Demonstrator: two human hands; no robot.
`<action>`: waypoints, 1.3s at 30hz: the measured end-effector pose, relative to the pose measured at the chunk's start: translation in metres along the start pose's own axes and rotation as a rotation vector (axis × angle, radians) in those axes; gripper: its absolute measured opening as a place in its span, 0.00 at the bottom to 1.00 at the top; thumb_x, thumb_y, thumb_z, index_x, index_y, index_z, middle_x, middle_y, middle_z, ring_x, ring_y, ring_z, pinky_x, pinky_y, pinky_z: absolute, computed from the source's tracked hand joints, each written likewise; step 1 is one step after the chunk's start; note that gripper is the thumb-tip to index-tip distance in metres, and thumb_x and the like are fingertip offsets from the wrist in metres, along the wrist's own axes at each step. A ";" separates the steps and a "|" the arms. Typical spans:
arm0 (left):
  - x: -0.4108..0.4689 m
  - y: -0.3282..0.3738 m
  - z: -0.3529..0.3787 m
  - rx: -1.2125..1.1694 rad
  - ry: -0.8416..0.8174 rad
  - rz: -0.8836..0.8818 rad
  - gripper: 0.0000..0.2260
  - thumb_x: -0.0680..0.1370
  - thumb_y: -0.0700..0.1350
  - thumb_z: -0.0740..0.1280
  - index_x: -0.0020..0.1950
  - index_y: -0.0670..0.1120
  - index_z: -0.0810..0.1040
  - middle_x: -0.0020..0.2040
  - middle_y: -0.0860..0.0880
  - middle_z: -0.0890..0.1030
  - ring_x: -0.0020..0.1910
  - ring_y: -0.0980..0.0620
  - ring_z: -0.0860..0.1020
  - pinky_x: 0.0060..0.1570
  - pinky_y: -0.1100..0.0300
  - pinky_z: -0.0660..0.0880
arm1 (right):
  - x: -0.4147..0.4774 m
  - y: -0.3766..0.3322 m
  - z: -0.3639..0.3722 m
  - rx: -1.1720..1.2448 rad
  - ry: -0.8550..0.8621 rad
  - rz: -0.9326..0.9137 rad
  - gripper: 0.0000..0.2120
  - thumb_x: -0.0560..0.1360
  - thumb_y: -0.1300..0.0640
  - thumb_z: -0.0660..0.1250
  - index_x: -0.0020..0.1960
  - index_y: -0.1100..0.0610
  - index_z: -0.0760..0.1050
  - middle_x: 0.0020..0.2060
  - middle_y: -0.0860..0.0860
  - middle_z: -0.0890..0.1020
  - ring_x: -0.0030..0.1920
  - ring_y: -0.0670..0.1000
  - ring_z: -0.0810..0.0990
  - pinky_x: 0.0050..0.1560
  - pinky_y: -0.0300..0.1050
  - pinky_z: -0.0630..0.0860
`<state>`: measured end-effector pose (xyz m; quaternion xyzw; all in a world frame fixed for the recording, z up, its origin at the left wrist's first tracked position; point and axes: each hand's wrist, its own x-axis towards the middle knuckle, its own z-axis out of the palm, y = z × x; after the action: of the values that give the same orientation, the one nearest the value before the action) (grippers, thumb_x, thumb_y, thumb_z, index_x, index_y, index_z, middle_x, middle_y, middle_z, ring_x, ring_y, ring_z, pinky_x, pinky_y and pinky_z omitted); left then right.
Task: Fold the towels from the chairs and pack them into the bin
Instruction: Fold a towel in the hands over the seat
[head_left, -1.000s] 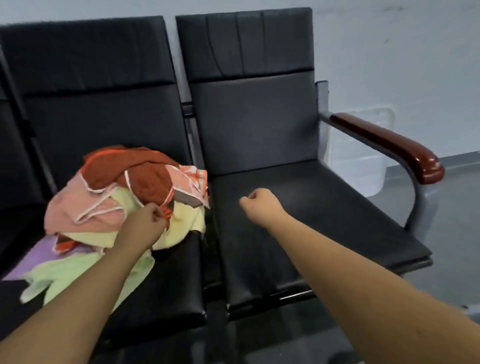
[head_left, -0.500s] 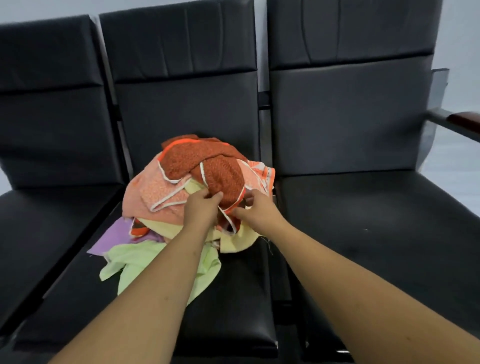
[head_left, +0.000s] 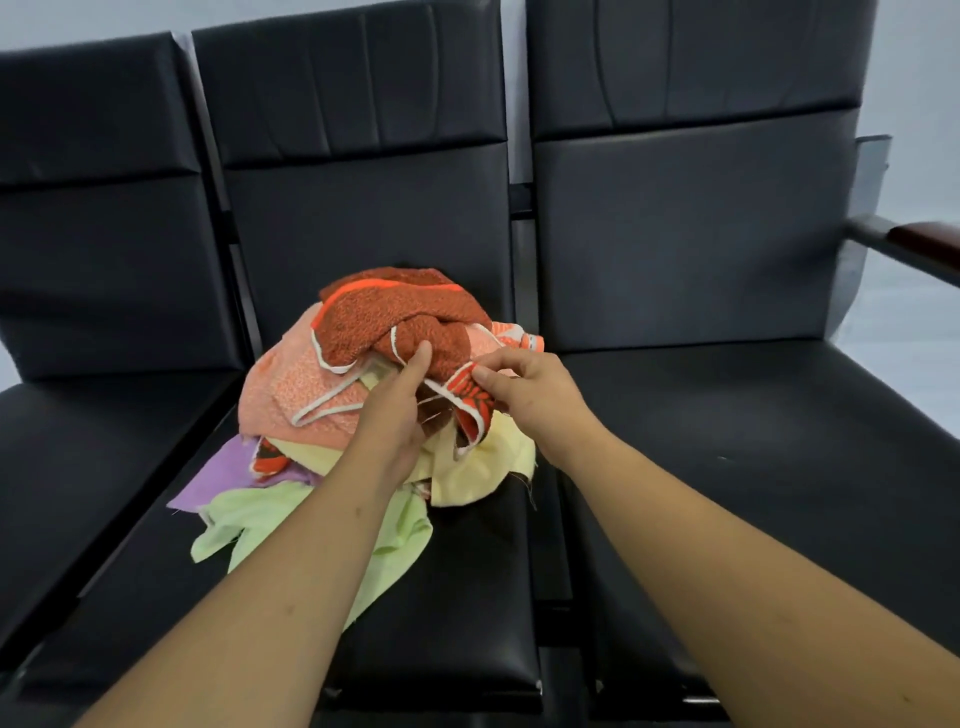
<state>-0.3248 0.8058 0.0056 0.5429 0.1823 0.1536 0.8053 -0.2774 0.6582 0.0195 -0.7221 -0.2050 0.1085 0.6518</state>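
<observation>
A person is working at a heap of towels (head_left: 363, 415) piled on the seat of the middle chair (head_left: 441, 597) in a row of black chairs. The rust-red towel (head_left: 415, 312) is lying bunched on top of the heap, just beyond both hands, with its bulk running across from left to right. The left hand (head_left: 400, 410) is closing on its near fold, thumb pressing up against the cloth and the other fingers tucked out of sight beneath. The right hand (head_left: 530, 395) is pinching an orange-patterned edge (head_left: 470, 389) between thumb and forefinger; whether that edge belongs to the same towel is unclear. The seat of the right chair (head_left: 753, 441) is lying just beside the right hand. The bin is not in view.
</observation>
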 end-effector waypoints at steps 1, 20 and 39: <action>-0.004 0.002 0.002 -0.046 -0.021 -0.024 0.24 0.79 0.60 0.66 0.65 0.43 0.79 0.57 0.43 0.84 0.56 0.43 0.83 0.57 0.47 0.79 | -0.005 -0.006 -0.002 0.017 -0.047 -0.023 0.08 0.80 0.61 0.67 0.44 0.59 0.82 0.48 0.50 0.85 0.49 0.49 0.83 0.57 0.47 0.81; -0.051 0.019 0.027 0.502 0.281 0.194 0.17 0.80 0.62 0.60 0.58 0.51 0.77 0.43 0.54 0.80 0.40 0.56 0.78 0.41 0.59 0.74 | -0.083 -0.034 -0.125 0.046 0.418 0.310 0.13 0.82 0.59 0.60 0.38 0.51 0.71 0.34 0.48 0.74 0.29 0.45 0.73 0.18 0.30 0.67; -0.069 0.002 0.094 0.367 0.084 0.081 0.05 0.76 0.47 0.67 0.43 0.47 0.78 0.46 0.48 0.82 0.49 0.45 0.81 0.52 0.47 0.81 | -0.086 -0.013 -0.231 -0.160 1.192 0.247 0.13 0.80 0.63 0.56 0.62 0.65 0.73 0.54 0.60 0.80 0.55 0.61 0.80 0.45 0.46 0.70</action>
<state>-0.3431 0.6992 0.0488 0.6808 0.2186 0.1723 0.6775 -0.2589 0.4146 0.0524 -0.7236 0.2723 -0.2551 0.5806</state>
